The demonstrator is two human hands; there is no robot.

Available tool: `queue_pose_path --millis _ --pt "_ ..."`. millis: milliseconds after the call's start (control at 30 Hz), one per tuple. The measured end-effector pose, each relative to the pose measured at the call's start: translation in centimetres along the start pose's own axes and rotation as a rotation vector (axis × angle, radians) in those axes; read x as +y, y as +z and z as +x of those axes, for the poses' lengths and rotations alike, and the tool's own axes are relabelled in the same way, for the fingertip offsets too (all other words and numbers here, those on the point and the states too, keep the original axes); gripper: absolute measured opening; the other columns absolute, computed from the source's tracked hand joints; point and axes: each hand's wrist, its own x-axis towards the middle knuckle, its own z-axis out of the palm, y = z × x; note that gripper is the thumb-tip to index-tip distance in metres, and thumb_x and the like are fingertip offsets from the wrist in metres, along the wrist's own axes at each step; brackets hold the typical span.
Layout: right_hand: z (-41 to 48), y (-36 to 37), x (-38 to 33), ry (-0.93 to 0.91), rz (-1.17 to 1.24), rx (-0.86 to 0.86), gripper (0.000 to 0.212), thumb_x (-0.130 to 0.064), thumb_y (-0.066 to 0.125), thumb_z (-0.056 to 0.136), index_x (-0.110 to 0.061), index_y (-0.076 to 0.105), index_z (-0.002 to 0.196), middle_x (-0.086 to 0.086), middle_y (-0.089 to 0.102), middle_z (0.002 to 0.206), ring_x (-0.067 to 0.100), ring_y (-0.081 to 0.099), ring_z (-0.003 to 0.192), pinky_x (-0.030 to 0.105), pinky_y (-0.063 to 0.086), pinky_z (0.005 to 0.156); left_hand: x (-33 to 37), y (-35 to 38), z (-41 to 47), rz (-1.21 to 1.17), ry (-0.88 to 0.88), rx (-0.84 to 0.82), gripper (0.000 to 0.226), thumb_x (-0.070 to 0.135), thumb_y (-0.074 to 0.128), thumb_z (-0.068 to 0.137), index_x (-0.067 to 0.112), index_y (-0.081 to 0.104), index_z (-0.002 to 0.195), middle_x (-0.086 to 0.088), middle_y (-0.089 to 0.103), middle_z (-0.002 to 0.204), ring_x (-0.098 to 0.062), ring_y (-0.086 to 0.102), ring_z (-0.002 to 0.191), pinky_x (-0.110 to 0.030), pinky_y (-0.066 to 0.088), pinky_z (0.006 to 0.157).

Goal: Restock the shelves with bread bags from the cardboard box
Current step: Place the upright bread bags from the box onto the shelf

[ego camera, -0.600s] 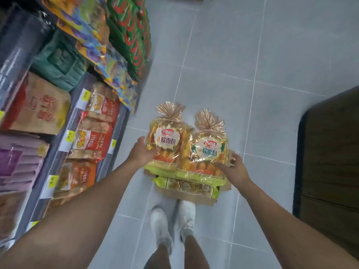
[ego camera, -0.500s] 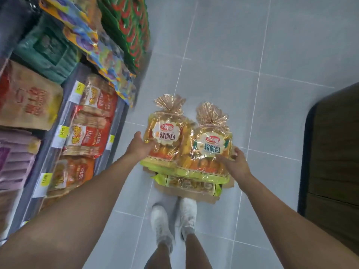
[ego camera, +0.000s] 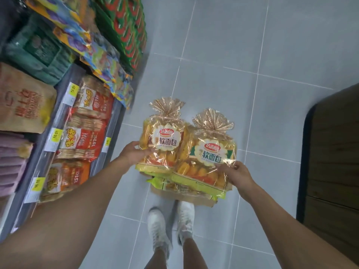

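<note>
Little has shifted since the earlier frames: two bread bags are kept raised beside the shelves (ego camera: 64,113). The left grip (ego camera: 134,154) is clamped on the left bread bag (ego camera: 163,144) at its left edge, thumb on the front. The right bread bag (ego camera: 209,156), touching the first, is pinched at its lower right corner by the right grip (ego camera: 239,171). Below them, a third bag (ego camera: 186,186) is seen in the cardboard box (ego camera: 174,196).

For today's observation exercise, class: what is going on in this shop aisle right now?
A person stands in the aisle holding two bread bags. The left hand grips the left bag, the right hand grips the right bag. Both hang above the cardboard box on the floor, which holds another bag. Neither is on the shelves at left yet.
</note>
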Motion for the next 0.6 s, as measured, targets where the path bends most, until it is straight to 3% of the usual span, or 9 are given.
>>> queue_pose_path --millis 100,167,267,333,467,600 --pt "-1.6 -0.6 -0.1 0.047 0.088 -0.029 0.053 -0.026 0.088 0.076 -0.012 0.059 0.118 0.008 0.076 0.107 0.026 0.076 0.089 0.033 0.057 0.064 -0.2 0.0 -1.2 -0.004 0.006 -0.038 0.080 0.044 0.090 0.073 0.016 0.056 0.140 -0.006 0.063 0.135 -0.021 0.064 0.107 -0.028 0.045 0.085" --pt "-2.7 -0.8 -0.4 0.043 0.097 -0.042 0.045 -0.024 0.085 0.081 -0.015 0.060 0.118 0.004 0.076 0.106 0.024 0.077 0.089 0.033 0.057 0.065 -0.1 0.1 -2.3 -0.014 0.027 -0.050 0.060 0.041 0.089 0.074 0.018 0.066 0.125 -0.006 0.070 0.125 -0.016 0.068 0.096 -0.026 0.049 0.073" --pt "-4.2 -1.0 -0.6 0.034 0.061 -0.083 0.040 -0.029 0.083 0.083 -0.022 0.064 0.118 -0.002 0.078 0.103 0.021 0.077 0.091 0.034 0.057 0.071 0.4 0.6 -4.7 -0.032 0.045 -0.026 0.048 0.037 0.090 0.075 0.021 0.064 0.113 -0.005 0.073 0.113 -0.021 0.070 0.096 -0.039 0.058 0.082" --pt "-5.5 -1.2 -0.9 0.022 0.021 -0.077 0.040 -0.029 0.083 0.082 -0.023 0.065 0.117 -0.003 0.079 0.102 0.021 0.077 0.091 0.034 0.058 0.072 0.9 0.8 -6.7 -0.038 0.052 -0.051 0.053 0.038 0.091 0.070 0.022 0.062 0.112 -0.004 0.073 0.110 -0.027 0.071 0.099 -0.050 0.060 0.087" --pt "-8.1 -1.7 -1.7 -0.034 -0.065 -0.068 0.039 -0.022 0.083 0.082 -0.019 0.068 0.118 0.002 0.078 0.102 0.021 0.076 0.089 0.026 0.057 0.062 1.0 1.2 -10.0 -0.017 0.056 -0.083 0.078 0.050 0.088 0.061 0.021 0.057 0.126 0.000 0.070 0.116 -0.023 0.069 0.103 -0.040 0.060 0.076" --pt "-10.3 -2.2 -2.8 -0.057 -0.088 -0.074 0.040 -0.017 0.084 0.080 -0.025 0.066 0.115 0.001 0.078 0.105 0.022 0.075 0.093 0.042 0.062 0.083 0.6 1.1 -12.3 -0.015 0.072 -0.087 0.093 0.059 0.087 0.049 0.027 0.058 0.132 0.005 0.071 0.121 -0.019 0.069 0.109 -0.044 0.058 0.095"
